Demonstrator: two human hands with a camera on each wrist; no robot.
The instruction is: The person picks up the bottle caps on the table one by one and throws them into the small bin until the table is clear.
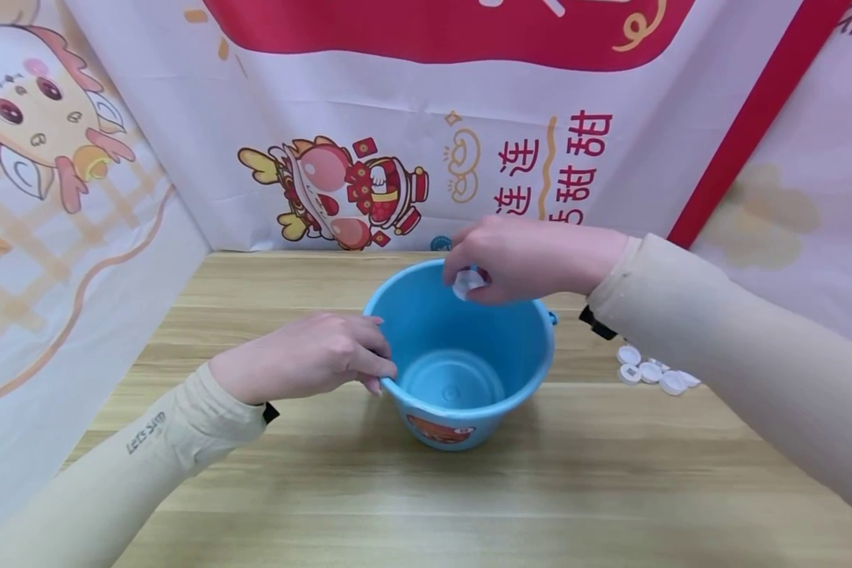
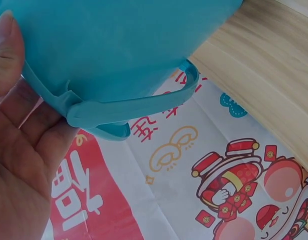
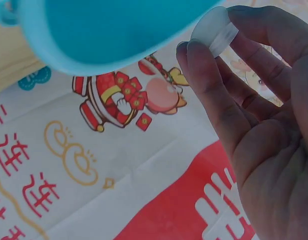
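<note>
A light blue plastic bucket (image 1: 461, 331) stands upright on the table, its ringed bottom visible. My left hand (image 1: 319, 355) grips its left rim; in the left wrist view the thumb (image 2: 7, 50) lies against the blue wall and the other fingers sit by the handle (image 2: 138, 107). Over the far part of the bucket's mouth is my right hand (image 1: 511, 256), pinching a small white round cap (image 1: 466, 284) between thumb and fingertips. The right wrist view shows the cap (image 3: 214, 32) on edge, close to the bucket rim (image 3: 93, 67).
Several white round caps (image 1: 651, 371) lie together on the wooden table (image 1: 312, 473), to the right of the bucket and beside my right sleeve. A printed cloth (image 1: 369, 102) with red and cartoon patterns hangs behind the table, with similar cloth at both sides.
</note>
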